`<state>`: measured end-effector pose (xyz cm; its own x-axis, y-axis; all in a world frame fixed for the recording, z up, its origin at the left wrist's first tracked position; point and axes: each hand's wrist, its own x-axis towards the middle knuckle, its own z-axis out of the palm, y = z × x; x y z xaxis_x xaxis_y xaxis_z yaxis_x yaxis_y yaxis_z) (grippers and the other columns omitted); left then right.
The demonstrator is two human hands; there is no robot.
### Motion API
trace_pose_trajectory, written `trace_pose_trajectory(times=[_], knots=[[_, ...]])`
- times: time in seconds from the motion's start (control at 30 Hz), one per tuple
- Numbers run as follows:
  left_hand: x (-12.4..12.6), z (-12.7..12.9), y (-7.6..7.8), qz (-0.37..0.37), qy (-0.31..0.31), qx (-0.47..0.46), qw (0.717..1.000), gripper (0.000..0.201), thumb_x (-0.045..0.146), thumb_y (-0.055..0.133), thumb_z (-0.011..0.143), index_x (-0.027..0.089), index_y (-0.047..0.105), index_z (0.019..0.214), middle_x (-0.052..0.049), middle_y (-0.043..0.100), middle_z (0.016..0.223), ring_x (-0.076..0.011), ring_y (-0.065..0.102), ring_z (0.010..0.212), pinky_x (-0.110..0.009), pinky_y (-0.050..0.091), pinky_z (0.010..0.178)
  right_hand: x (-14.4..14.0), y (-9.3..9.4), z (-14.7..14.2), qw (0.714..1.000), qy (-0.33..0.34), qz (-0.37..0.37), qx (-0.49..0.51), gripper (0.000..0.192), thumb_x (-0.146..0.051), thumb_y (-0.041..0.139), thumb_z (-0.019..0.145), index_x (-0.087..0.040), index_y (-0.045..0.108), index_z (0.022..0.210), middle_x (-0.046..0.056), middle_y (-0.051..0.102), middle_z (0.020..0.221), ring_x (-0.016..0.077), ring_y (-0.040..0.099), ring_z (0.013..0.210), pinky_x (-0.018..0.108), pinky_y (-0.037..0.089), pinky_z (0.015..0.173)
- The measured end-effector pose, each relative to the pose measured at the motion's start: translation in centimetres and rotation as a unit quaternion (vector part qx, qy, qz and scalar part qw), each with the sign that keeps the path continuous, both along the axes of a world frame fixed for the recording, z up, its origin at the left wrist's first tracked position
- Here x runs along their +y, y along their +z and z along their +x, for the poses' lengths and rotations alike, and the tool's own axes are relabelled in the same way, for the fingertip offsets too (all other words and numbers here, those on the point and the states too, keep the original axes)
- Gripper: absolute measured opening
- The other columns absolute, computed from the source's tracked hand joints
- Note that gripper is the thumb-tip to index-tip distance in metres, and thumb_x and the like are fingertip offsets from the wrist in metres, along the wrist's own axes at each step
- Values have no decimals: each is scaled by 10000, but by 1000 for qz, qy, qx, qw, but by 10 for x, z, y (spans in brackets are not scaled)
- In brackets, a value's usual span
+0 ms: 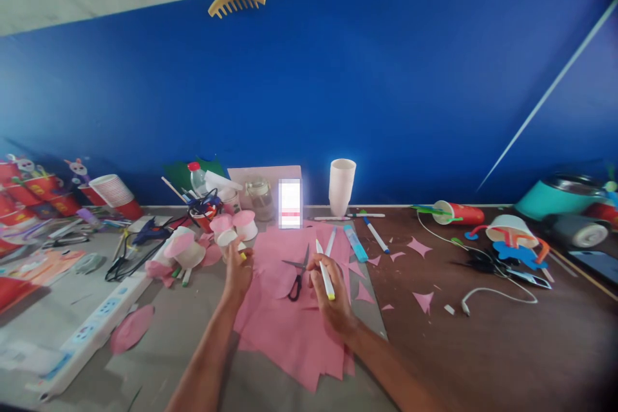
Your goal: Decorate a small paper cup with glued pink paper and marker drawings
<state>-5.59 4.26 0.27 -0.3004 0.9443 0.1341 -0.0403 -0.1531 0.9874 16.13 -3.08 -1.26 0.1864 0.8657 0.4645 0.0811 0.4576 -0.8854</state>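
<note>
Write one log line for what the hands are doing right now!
left hand: holds small cup | right hand: holds white marker | under hands: pink paper | between hands: scissors lying on paper

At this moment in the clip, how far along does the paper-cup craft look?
Done: pink shapes are cut, with scraps on the table and the scissors lying on the pink paper. In hand: the right hand holds a marker; the left hand holds a small cup. Left: plain white stacked cups stand untouched.
</note>
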Motion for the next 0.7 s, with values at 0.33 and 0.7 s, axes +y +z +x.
trace_pose_trajectory(times=[0.33, 0.7], knots=[[-27, 31, 22, -87, -215, -139, 963, 530, 447, 834, 735, 182, 577, 1116, -20, 652, 920, -10, 366, 454, -179, 269, 431, -3, 4, -2, 998, 39, -28, 32, 275, -493, 494, 994, -245, 590, 1060, 31, 618, 881, 171, 571, 633, 316, 535, 602], [-38, 45, 12, -106, -287, -154, 940, 590, 263, 928, 633, 230, 616, 1133, -12, 634, 940, -104, 599, 681, -238, 467, 627, -1, 6, -3, 997, 52, -9, 62, 272, -488, 503, 992, -239, 594, 1051, 24, 599, 840, 162, 537, 602, 308, 505, 570]])
